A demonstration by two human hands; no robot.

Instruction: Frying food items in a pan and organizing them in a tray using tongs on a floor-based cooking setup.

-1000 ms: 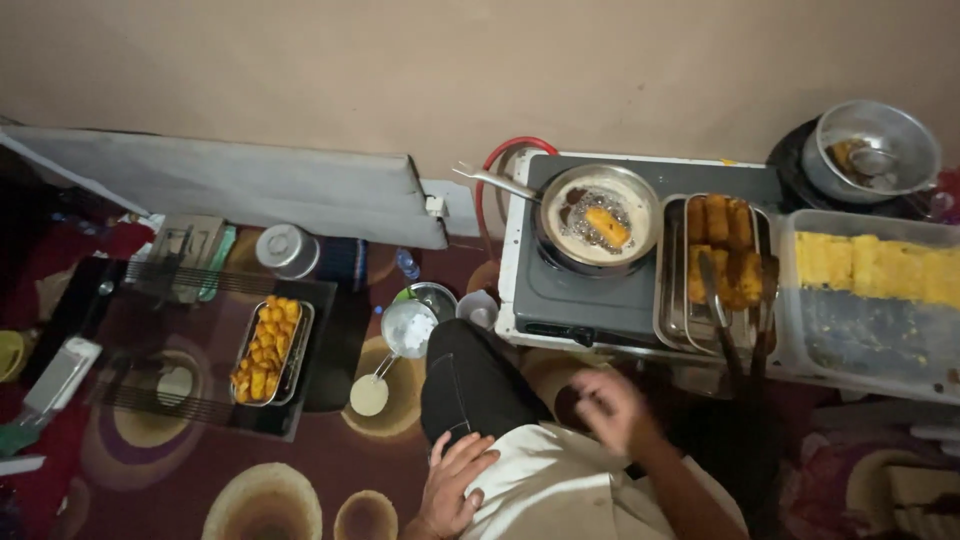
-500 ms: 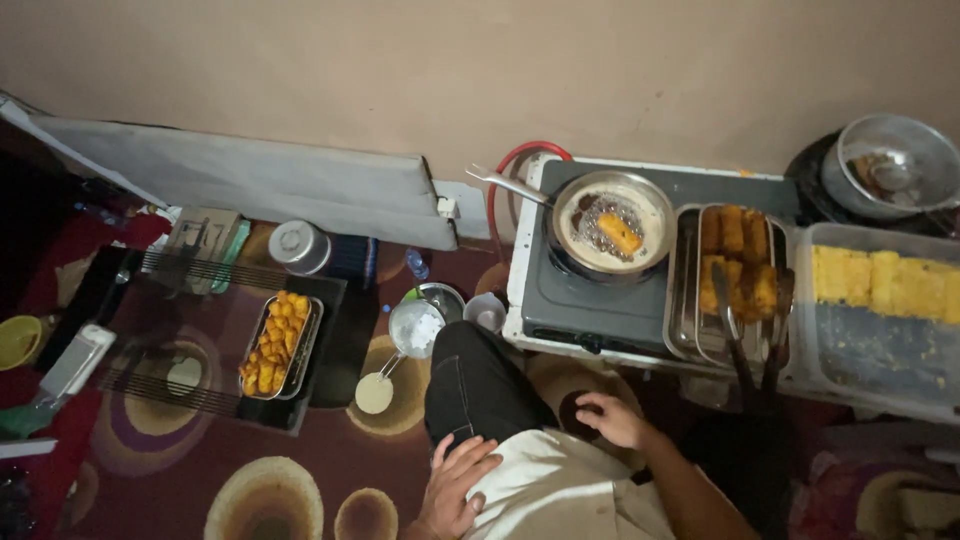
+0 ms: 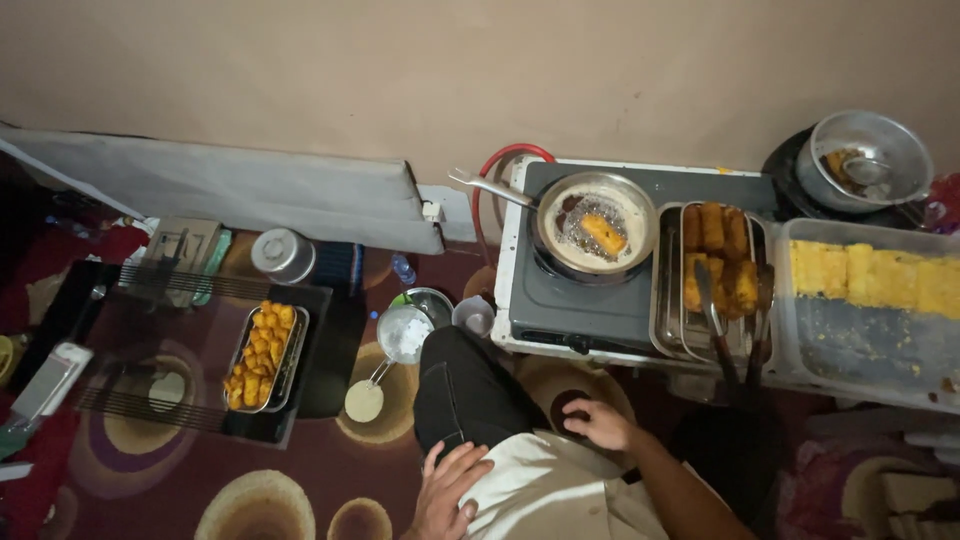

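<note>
Crowding the patterned carpet (image 3: pixel 300 490) were a single-burner stove (image 3: pixel 600 300) bearing a frying pan (image 3: pixel 595 220) with one golden piece, a rack tray (image 3: pixel 715 275) of fried rolls with tongs (image 3: pixel 735 340), and a clear tub (image 3: pixel 865 300). The left hand (image 3: pixel 450 490) lay flat, fingers spread, on the pale cloth (image 3: pixel 545 495); the right hand (image 3: pixel 600 422), loosely open and empty, rested beside the dark knee (image 3: pixel 465 390).

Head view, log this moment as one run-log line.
left hand on lap | right hand on floor | frying pan frying one piece | tongs idle
</note>
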